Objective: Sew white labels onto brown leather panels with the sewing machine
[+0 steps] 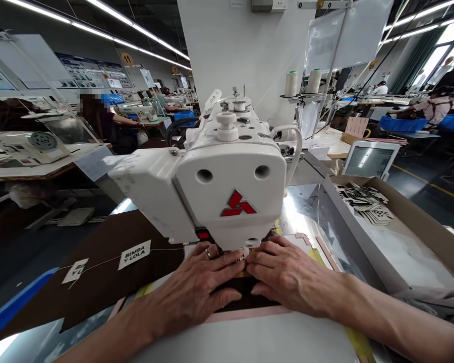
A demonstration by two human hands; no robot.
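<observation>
Under the head of a white sewing machine [230,176], my left hand [200,280] lies flat with its fingers stretched to the needle area and the thumb apart. From the other side my right hand [283,272] rests there too, fingers extended, thumb apart. Both press on a dark brown fabric piece [245,292], and a small printed label [240,258] shows partly between the fingertips. The fingers cover most of that label. To the left, more brown fabric [106,252] bears white labels reading "BIMBA Y LOLA" [135,254], joined by a loose thread.
A cardboard box [435,252] at the right holds a pile of labels [366,201]. Behind it stands a small screen [371,160]. Thread cones [291,83] stand on a rack. A blue bin edge [18,302] is at lower left. Another person [109,118] sits at a machine further left.
</observation>
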